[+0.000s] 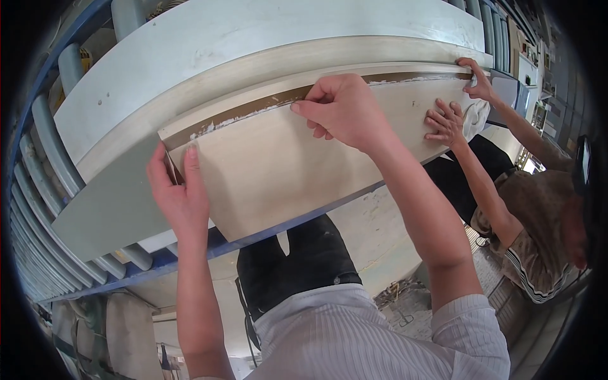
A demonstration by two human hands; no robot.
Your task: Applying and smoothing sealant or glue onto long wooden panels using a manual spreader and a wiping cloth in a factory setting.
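From the head camera, a long pale wooden panel (278,171) is lying across the middle of the view, running from about eight o'clock up toward two o'clock, on top of a wider grey-white board (209,63) that is resting on a bed of grey rollers (38,190) in a blue frame (190,256). The left hand (180,196) is sitting at the panel's near left corner, around eight o'clock from centre, fingers wrapping the end edge and the thumb pressing flat on the face, so it is clamped on the panel. The right hand (342,111) is working at twelve o'clock, fingers curled together and pinching at the brown edge strip (253,107) that is running along the panel's far edge; whether it is actually gripping the strip I cannot tell. Over at two to three o'clock a co-worker's hands are helping: one hand (446,123) is spreading flat on the panel, the other hand (478,79) is holding its far end.
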